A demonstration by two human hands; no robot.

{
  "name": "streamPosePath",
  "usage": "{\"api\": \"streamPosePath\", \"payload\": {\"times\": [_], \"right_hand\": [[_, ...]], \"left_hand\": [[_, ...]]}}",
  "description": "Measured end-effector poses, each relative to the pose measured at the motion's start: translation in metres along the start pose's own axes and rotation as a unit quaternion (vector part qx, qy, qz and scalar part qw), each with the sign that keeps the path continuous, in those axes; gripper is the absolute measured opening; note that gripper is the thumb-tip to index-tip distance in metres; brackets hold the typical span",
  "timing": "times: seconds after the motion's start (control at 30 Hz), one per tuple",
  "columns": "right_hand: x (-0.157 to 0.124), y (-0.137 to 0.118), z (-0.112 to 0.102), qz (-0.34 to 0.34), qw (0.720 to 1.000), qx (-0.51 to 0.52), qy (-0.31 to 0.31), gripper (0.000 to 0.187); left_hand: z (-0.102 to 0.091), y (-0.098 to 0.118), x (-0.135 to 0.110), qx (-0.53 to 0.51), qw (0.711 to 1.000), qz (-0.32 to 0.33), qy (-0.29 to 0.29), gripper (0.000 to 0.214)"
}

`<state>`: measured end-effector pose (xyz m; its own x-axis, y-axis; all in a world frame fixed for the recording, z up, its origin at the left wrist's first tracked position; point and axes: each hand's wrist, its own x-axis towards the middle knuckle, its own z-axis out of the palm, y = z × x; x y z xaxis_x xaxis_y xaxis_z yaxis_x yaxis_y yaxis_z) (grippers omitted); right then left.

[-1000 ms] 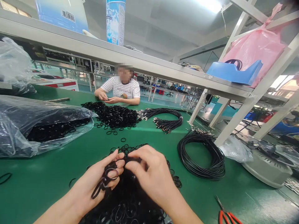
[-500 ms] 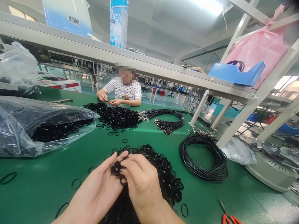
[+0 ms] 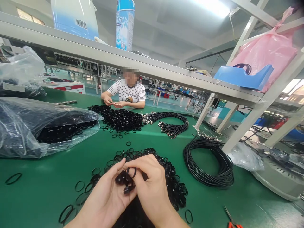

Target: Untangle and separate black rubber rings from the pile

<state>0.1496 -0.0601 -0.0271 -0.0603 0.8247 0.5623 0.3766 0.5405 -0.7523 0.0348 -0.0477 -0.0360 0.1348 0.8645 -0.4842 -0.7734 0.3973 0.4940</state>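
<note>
My left hand (image 3: 106, 198) and right hand (image 3: 149, 186) meet at the near edge of the counter (image 3: 42, 177). Both pinch a small bunch of black rings (image 3: 125, 181), held just above the pile (image 3: 171, 183) of the same. A cable coil (image 3: 209, 164) lies right of the pile, a plastic bag (image 3: 28, 126) sits toward the left edge, and a person (image 3: 125, 93) sits at the far edge behind another heap (image 3: 121, 118).

A clear plastic bag (image 3: 35, 126) of black rings lies at the green tabletop's (image 3: 42, 180) left edge, a black cable coil (image 3: 210, 166) near its right edge, red-handled scissors (image 3: 230, 219) at the near edge, a striped-shirted person (image 3: 127, 93) at the far edge.
</note>
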Motion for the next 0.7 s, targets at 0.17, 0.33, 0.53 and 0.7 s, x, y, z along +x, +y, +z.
{"api": "streamPosePath", "payload": {"times": [0.17,0.33,0.53,0.7], "right_hand": [[0.006,0.008,-0.005,0.099,0.993,0.053,0.045,0.019],[0.012,0.012,-0.013,0.112,0.991,-0.03,0.064,0.015],[0.012,0.01,-0.015,0.075,0.99,-0.105,0.061,0.02],[0.017,0.013,-0.023,0.105,0.991,-0.01,0.079,0.016]], "left_hand": [[-0.001,0.003,0.005,0.047,0.999,0.003,0.007,0.004],[-0.002,0.012,0.002,0.226,0.967,0.084,-0.079,0.021],[0.001,0.013,-0.002,0.446,0.875,0.179,-0.046,0.031],[-0.003,0.022,0.003,0.434,0.885,0.161,-0.057,0.03]]}}
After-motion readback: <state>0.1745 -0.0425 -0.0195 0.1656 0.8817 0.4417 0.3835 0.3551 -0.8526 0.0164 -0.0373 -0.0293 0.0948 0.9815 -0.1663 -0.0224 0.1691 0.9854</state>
